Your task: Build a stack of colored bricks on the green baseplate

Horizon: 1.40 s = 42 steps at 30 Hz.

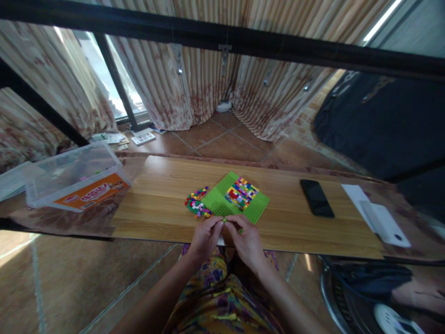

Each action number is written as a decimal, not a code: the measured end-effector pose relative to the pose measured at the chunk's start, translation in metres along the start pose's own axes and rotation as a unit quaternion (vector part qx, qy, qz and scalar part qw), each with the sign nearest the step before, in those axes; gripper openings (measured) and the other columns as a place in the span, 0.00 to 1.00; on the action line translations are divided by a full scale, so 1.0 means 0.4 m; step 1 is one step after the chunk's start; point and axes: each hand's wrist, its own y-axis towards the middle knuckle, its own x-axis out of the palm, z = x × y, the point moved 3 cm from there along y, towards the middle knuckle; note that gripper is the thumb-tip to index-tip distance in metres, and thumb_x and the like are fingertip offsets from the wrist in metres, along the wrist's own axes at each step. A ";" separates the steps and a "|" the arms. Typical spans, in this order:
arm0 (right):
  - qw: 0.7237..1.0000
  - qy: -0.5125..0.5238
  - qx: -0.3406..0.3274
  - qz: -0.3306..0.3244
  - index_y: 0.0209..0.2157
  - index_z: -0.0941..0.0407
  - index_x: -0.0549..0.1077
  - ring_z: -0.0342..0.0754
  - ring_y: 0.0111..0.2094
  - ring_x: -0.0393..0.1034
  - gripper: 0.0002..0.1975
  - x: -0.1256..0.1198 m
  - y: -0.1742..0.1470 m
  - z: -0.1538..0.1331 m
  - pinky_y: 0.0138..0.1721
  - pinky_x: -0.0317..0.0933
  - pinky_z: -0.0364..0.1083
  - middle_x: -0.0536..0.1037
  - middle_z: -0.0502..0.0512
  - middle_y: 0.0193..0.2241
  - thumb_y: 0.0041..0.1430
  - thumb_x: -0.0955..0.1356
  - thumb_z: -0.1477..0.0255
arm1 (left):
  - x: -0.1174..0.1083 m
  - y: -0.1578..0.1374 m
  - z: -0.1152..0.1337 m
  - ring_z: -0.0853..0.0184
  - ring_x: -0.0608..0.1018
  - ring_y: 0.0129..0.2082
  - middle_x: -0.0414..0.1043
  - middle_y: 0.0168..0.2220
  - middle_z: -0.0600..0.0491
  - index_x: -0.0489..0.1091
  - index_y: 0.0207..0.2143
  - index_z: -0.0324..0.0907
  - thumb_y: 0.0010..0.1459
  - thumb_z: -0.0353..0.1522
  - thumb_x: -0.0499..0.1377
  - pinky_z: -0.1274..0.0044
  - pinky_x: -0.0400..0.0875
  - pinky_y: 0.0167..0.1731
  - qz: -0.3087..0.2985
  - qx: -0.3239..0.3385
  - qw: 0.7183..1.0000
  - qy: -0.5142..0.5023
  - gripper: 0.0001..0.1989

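My left hand (204,237) and my right hand (247,240) meet fingertip to fingertip at the front edge of the board. Both are closed in a pinch on a tiny yellow-green toy brick (224,220). Another green bit (241,230) shows by the curled fingers of my right hand; its kind is too small to make out. Just beyond my hands lies a green studded baseplate (217,195), turned at an angle, with a block of multicoloured bricks (242,193) on it. Left of it, loose small bricks (198,202) form a heap.
The wooden board (160,195) carries a black phone (316,198) on the right, with a white object (385,222) beyond it. A clear plastic box (76,171) with an orange label stands at left. Dark metal bars (222,35) cross in front of curtains (205,83).
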 end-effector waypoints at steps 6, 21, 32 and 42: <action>0.999 0.006 0.030 0.014 0.36 0.53 0.77 0.48 0.37 0.72 0.11 -0.010 -0.003 -0.001 0.39 0.65 0.46 0.79 0.53 0.35 0.61 0.65 0.63 | 0.001 -0.004 0.005 0.69 0.75 0.29 0.76 0.30 0.52 0.74 0.37 0.41 0.65 0.34 0.51 0.79 0.70 0.32 -0.003 0.008 1.000 0.014 0.13; 0.978 -0.073 0.028 0.195 0.36 0.56 0.76 0.50 0.33 0.74 0.14 -0.162 0.086 0.082 0.37 0.67 0.49 0.79 0.57 0.32 0.59 0.66 0.60 | -0.003 -0.005 0.023 0.67 0.78 0.35 0.78 0.34 0.50 0.74 0.37 0.41 0.62 0.31 0.54 0.77 0.72 0.38 0.002 0.023 0.999 0.026 0.09; 0.976 -0.094 0.032 0.194 0.36 0.56 0.76 0.50 0.33 0.74 0.12 -0.161 0.111 0.086 0.37 0.66 0.49 0.79 0.57 0.32 0.58 0.66 0.63 | -0.001 -0.004 0.019 0.68 0.78 0.35 0.77 0.33 0.51 0.73 0.37 0.41 0.63 0.31 0.54 0.77 0.71 0.38 -0.005 0.030 0.999 0.033 0.08; 0.977 -0.099 0.037 0.186 0.35 0.56 0.76 0.51 0.34 0.74 0.12 -0.150 0.142 0.081 0.39 0.65 0.49 0.80 0.58 0.33 0.57 0.67 0.63 | 0.002 -0.003 0.013 0.69 0.78 0.35 0.77 0.34 0.51 0.73 0.38 0.41 0.63 0.29 0.54 0.78 0.70 0.39 -0.015 0.036 0.999 0.032 0.08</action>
